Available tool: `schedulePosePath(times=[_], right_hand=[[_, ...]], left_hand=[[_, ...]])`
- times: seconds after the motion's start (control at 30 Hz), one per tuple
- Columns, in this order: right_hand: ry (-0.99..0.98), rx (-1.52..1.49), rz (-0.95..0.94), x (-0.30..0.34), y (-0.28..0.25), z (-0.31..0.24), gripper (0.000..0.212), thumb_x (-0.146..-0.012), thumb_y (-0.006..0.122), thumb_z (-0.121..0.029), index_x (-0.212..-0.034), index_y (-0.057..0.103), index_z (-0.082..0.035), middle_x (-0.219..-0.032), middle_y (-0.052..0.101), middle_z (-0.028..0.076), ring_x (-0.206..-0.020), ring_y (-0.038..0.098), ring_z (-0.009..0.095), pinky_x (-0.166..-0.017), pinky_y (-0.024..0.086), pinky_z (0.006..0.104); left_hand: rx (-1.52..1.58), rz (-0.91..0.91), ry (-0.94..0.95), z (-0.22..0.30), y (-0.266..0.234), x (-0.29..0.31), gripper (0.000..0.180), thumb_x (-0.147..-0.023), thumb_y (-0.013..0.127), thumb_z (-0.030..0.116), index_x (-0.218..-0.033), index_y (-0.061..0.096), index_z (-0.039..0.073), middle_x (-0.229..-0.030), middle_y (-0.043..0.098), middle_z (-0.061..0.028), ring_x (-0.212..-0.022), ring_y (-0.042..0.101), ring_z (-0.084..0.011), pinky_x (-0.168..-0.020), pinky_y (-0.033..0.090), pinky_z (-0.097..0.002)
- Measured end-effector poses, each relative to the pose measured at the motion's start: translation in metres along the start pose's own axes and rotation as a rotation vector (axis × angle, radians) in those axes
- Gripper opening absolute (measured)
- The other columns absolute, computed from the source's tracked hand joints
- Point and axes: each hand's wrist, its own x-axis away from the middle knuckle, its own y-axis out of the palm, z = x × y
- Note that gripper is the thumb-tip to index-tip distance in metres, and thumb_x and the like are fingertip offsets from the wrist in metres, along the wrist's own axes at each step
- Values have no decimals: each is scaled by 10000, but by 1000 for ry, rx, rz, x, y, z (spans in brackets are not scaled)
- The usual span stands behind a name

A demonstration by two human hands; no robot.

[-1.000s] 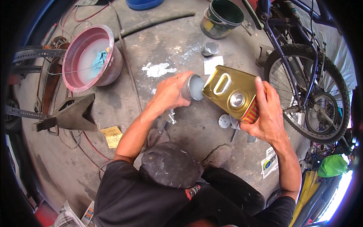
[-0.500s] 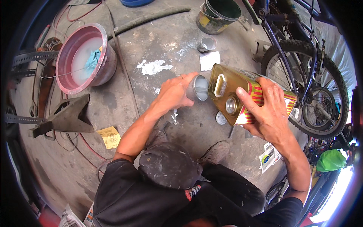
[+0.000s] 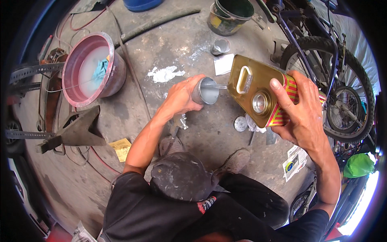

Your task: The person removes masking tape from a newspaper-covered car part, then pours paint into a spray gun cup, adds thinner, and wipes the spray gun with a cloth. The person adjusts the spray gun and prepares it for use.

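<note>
My left hand [image 3: 183, 96] is closed around a grey cup [image 3: 209, 96], its mouth tilted toward the right. My right hand [image 3: 300, 103] grips a rectangular gold tin [image 3: 244, 94] with red and yellow striped sides, tipped over toward the cup. A thin clear stream runs from the tin's left corner into the cup, which has liquid inside. On the tin's top are a pale handle and a round, shiny fitting. Just below my left hand shows a small silver metal fitting [image 3: 183, 122]; whether it joins the cup I cannot tell.
A pink tub [image 3: 90, 101] with cloudy water and a blue cloth stands at left, beside a metal stand [image 3: 82, 129]. Farther off are a dark bucket [image 3: 229, 26], a small cup [image 3: 221, 46] and a hose [image 3: 161, 24]. A bicycle wheel [image 3: 360, 92] stands at right; a round lid [image 3: 240, 124] lies nearer.
The tin has shifted right, widening the gap to the cup, and the stream across it now shows clearly. The cup has moved slightly left. Both hands keep their hold.
</note>
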Motion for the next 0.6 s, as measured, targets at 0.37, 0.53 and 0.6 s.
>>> schedulePosePath(times=[0.37,0.53,0.6], right_hand=[[293,-263,159,11,41,20,1207,-508,847,-133,-1606,353,-212,-1402,489,252,-1259,539,443,-1087,453,474],[441,-515,394,24,82,35,1236,-595,890,-171,-1626,215,-82,-1424,506,237,-1313,548,360,-1103,462,438],[517,-473,526,22,112,45,1245,-609,920,-222,-1615,209,-47,-1418,511,237,-1300,553,360,-1101,464,435]], left_hand=[[4,82,97,11,-30,-25,957,-593,908,201,-1444,490,77,-1293,672,-132,-1221,645,-319,-1057,497,-393],[73,110,123,9,-31,-34,960,-593,940,178,-1440,501,69,-1279,677,-83,-1199,648,-228,-1066,484,-360],[97,109,117,16,-35,-36,952,-589,948,164,-1430,512,68,-1273,676,-73,-1194,642,-208,-1067,481,-354]])
